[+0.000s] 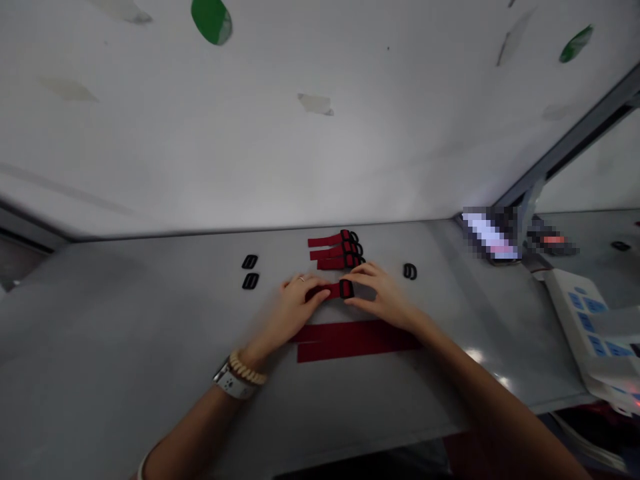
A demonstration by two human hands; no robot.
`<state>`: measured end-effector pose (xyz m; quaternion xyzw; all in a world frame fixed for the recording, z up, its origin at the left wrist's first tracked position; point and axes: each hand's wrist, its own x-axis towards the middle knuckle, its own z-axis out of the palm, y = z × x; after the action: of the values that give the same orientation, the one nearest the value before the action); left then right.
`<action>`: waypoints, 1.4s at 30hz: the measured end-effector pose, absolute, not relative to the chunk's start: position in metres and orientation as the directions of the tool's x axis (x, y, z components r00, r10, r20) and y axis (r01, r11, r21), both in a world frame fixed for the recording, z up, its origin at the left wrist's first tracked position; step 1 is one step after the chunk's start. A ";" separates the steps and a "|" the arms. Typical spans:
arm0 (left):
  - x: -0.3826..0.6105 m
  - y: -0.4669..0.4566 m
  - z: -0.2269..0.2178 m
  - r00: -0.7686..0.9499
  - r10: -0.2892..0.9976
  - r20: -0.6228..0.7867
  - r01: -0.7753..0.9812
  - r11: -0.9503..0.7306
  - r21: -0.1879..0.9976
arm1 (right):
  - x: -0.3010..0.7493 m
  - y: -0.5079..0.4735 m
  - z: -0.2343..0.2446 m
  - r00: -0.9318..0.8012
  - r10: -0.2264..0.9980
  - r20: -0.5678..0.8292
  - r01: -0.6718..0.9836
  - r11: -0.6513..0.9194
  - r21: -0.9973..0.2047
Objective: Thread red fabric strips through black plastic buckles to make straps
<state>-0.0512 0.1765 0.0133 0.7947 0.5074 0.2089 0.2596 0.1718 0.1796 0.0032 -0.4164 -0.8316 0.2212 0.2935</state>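
Observation:
My left hand (300, 303) grips a short red webbing strap (325, 291) near the table's far side. My right hand (375, 292) pinches the black plastic buckle (346, 289) threaded on that strap's end. Just beyond my hands lie several finished red straps with black buckles (333, 251), stacked in a fan. Below my hands, two long red webbing strips (355, 340) lie flat. Loose black buckles sit apart: a pair (250, 271) to the left and a single one (410, 271) to the right.
The straps lie on a grey table (150, 313); a white wall with tape marks (320, 107) rises behind it. A blurred phone (490, 233) sits at the back right, and white printed packaging (585, 333) lies along the right edge.

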 end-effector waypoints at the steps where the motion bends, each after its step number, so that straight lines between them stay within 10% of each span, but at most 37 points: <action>1: -0.053 0.177 0.013 0.401 0.914 0.065 0.659 -0.337 0.673 | 0.172 0.179 0.005 -0.480 0.822 0.308 0.557 0.556 -0.617; 20: -0.043 0.169 0.015 0.423 0.906 0.033 0.435 -0.235 0.869 | 0.168 0.168 0.009 -0.472 0.791 0.388 0.484 0.601 -0.636; 27: -0.043 0.168 0.017 0.467 0.883 0.042 0.438 -0.272 0.857 | 0.173 0.165 0.020 -0.562 0.802 0.204 0.414 0.485 -0.770; 37: -0.035 0.154 0.013 0.480 0.719 0.503 0.656 -0.674 0.339 | 0.166 0.161 0.014 -0.422 0.887 0.188 0.262 0.318 -0.911; 42: -0.034 0.154 0.020 0.424 0.788 0.446 0.623 -0.611 0.488 | 0.171 0.160 0.011 -0.426 0.904 0.032 -0.086 -0.005 -0.996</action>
<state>-0.0345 0.1542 0.0200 0.8344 0.4229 0.3307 0.1248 0.1709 0.1604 0.0109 -0.3533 -0.5791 0.6145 0.4028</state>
